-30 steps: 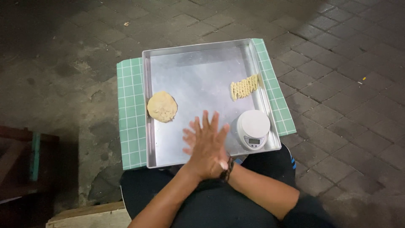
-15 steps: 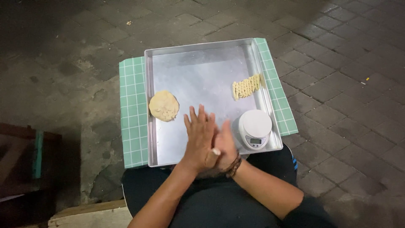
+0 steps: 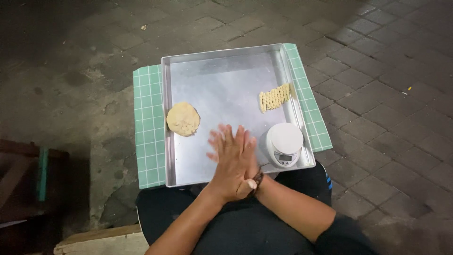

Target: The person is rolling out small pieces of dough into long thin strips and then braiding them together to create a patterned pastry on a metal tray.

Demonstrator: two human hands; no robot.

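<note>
left hand: on top, fingers spread flat and a bit blurred, palm pressed down onto the other palm; over near edge of tray, near-centre.
right hand: mostly hidden under the left hand, only its heel and wrist show; dark bracelet on the wrist.
hands state: together, palm to palm, fingers straight, not curled round anything.
dough piece: small pale stub poking out between the palms at the near side, by the wrists; squeezed between both hands; shape past the stub can't tell.
tray: big square metal tray with a low rim, sits on the person's lap over the mat; hands hover above its near part, contact with tray floor can't tell.
dough disc: round flat yellowish piece, on tray floor at left, touching or just beside left rim; near the left fingertips but apart.
ridged dough strip: pale ribbed strip lying flat on tray, far right, near right rim; well apart from hands.
kitchen scale: small round white scale with a little display on its near side, near-right corner of tray, just right of the hands; nothing on its plate.
mat: green gridded mat under tray, sticks out left and right.
floor: dark grey paving blocks all round.
wood plank: near left, by the person's leg.
</note>
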